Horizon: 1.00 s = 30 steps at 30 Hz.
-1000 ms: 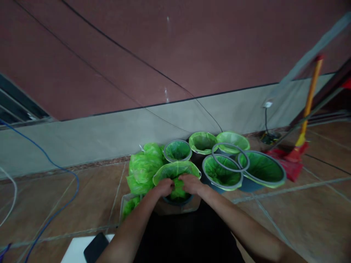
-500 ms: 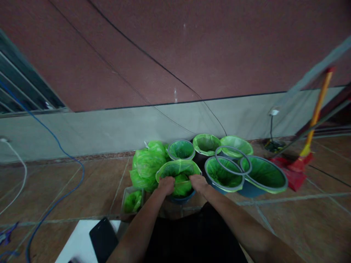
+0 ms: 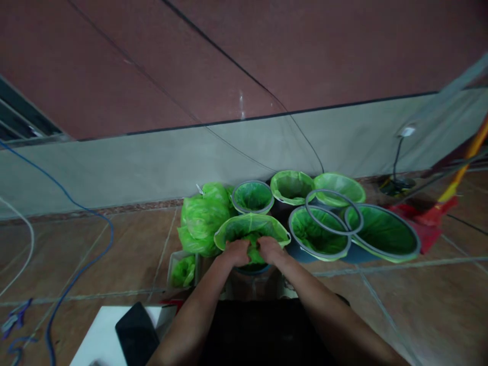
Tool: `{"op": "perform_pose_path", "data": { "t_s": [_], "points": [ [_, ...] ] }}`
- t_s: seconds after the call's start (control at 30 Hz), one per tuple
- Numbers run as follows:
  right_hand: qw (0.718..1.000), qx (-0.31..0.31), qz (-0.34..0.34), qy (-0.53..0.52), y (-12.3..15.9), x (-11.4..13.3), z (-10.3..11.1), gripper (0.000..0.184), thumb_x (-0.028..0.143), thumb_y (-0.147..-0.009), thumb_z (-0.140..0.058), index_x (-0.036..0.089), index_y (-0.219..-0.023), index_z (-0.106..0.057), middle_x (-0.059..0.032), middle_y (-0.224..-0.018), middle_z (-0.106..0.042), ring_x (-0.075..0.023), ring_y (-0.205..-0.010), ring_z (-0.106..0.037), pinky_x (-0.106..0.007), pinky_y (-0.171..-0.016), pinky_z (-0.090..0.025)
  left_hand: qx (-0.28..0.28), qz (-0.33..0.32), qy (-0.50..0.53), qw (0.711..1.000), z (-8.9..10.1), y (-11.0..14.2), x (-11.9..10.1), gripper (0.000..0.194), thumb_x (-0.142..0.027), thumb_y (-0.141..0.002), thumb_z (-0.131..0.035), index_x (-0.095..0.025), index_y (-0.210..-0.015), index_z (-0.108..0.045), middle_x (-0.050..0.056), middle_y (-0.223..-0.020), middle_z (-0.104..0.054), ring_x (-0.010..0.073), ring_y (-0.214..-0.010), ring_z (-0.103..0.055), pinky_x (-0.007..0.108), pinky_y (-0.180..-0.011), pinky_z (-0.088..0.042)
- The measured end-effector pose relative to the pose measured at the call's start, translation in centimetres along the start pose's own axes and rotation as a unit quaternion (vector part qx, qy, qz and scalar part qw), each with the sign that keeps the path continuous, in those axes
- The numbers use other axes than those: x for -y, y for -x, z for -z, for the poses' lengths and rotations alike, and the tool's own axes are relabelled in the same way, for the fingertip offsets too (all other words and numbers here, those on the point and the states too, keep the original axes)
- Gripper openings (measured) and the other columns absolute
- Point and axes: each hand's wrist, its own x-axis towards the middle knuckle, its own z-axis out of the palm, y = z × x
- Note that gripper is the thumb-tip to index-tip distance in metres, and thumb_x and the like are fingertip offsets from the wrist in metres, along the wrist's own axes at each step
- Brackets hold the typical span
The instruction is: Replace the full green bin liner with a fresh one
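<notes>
Left hand [image 3: 237,252] and right hand [image 3: 270,249] grip the bag [image 3: 252,250], fingers curled; likely light, slippery, best held by its edge.

The tiled floor [image 3: 141,254] carries lined bins [image 3: 320,241] at twelve to two o'clock, a bag [image 3: 206,218] at eleven, a cable [image 3: 111,236] at ten.

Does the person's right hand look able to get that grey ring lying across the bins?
Probably yes: the grey ring lies atop the lined bins, to the right of the right hand, with nothing seen covering it. That hand is busy at the green liner, though.
</notes>
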Motion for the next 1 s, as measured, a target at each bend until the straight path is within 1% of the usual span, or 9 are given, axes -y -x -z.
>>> {"op": "perform_pose_path", "data": {
  "t_s": [0.17,0.3,0.43,0.53,0.6,0.7,0.8,0.9,1.0],
  "points": [
    [0.999,0.035,-0.002,0.017,-1.4,-0.5,2.2,0.025,0.009,-0.083,-0.047,0.009,-0.092,-0.071,-0.0147,-0.097,-0.071,-0.0226,-0.095,-0.065,-0.028,-0.085,-0.045,-0.013,0.003,-0.006,1.000,0.0,-1.1,0.6,0.027,-0.020,-0.083,-0.049,-0.018,-0.103,-0.068,0.011,-0.106,-0.070,0.0275,-0.106,-0.063,0.041,-0.092,-0.047],
    [0.999,0.038,-0.020,0.033,-0.8,0.5,3.8,0.034,0.016,-0.090,-0.039,0.009,-0.105,-0.068,-0.0168,-0.105,-0.069,-0.0250,-0.100,-0.063,-0.033,-0.087,-0.045,-0.035,0.034,-0.004,0.999,1.1,-2.4,1.6,0.032,-0.020,-0.087,-0.043,-0.015,-0.110,-0.066,0.014,-0.110,-0.069,0.0276,-0.108,-0.062,0.041,-0.092,-0.046],
    [0.991,0.127,0.029,0.039,0.8,2.1,3.3,0.028,0.018,-0.087,-0.046,0.013,-0.090,-0.073,-0.0121,-0.094,-0.073,-0.0236,-0.091,-0.067,-0.029,-0.079,-0.048,-0.036,0.056,0.001,0.998,1.7,-3.0,1.9,0.033,-0.022,-0.089,-0.042,-0.016,-0.108,-0.067,0.013,-0.114,-0.068,0.0265,-0.109,-0.061,0.038,-0.092,-0.047],
    [0.982,0.179,0.037,0.047,1.0,2.8,2.5,0.018,0.015,-0.080,-0.055,0.011,-0.080,-0.073,-0.0139,-0.085,-0.073,-0.0249,-0.085,-0.069,-0.027,-0.071,-0.050,-0.024,0.054,0.002,0.998,1.9,-3.0,1.5,0.031,-0.023,-0.088,-0.042,-0.018,-0.102,-0.069,0.011,-0.112,-0.069,0.0252,-0.107,-0.063,0.035,-0.090,-0.049],
    [0.984,0.167,0.023,0.050,0.5,2.9,2.4,0.019,0.015,-0.081,-0.054,0.009,-0.084,-0.072,-0.0161,-0.089,-0.072,-0.0271,-0.090,-0.068,-0.029,-0.074,-0.050,-0.017,0.050,0.002,0.999,2.0,-2.8,1.3,0.030,-0.023,-0.087,-0.043,-0.018,-0.099,-0.070,0.011,-0.110,-0.070,0.0249,-0.106,-0.064,0.035,-0.088,-0.050],
    [0.993,0.109,0.001,0.043,-0.5,2.9,2.9,0.026,0.016,-0.084,-0.053,0.010,-0.106,-0.065,-0.0157,-0.105,-0.069,-0.0273,-0.103,-0.064,-0.032,-0.085,-0.048,-0.010,0.044,0.004,0.999,2.3,-2.6,1.2,0.030,-0.026,-0.086,-0.045,-0.018,-0.099,-0.070,0.012,-0.106,-0.071,0.0258,-0.102,-0.066,0.035,-0.084,-0.051],
    [0.998,0.060,-0.019,0.022,-1.0,3.0,3.0,0.043,0.017,-0.077,-0.062,0.010,-0.119,-0.056,-0.0149,-0.116,-0.064,-0.0258,-0.105,-0.063,-0.031,-0.087,-0.048,0.003,0.030,0.008,1.000,2.8,-2.2,1.4,0.029,-0.029,-0.085,-0.047,-0.016,-0.094,-0.071,0.014,-0.100,-0.072,0.0276,-0.098,-0.067,0.035,-0.080,-0.051],
    [0.997,0.064,-0.030,0.024,-1.1,3.1,2.5,0.037,0.014,-0.079,-0.059,0.013,-0.116,-0.060,-0.0145,-0.115,-0.065,-0.0252,-0.101,-0.065,-0.031,-0.083,-0.049,0.020,0.009,0.014,1.000,3.1,-1.8,1.6,0.027,-0.031,-0.082,-0.050,-0.016,-0.087,-0.072,0.013,-0.092,-0.073,0.0259,-0.090,-0.068,0.032,-0.074,-0.051],
    [0.995,0.088,-0.041,0.039,-1.0,2.8,2.3,0.024,0.014,-0.085,-0.049,0.012,-0.098,-0.069,-0.0159,-0.101,-0.070,-0.0276,-0.099,-0.066,-0.033,-0.080,-0.049,0.046,-0.018,0.030,0.998,3.2,-1.3,1.8,0.022,-0.031,-0.078,-0.055,-0.018,-0.080,-0.073,0.008,-0.081,-0.073,0.0211,-0.077,-0.067,0.027,-0.066,-0.049]
  ]
}}
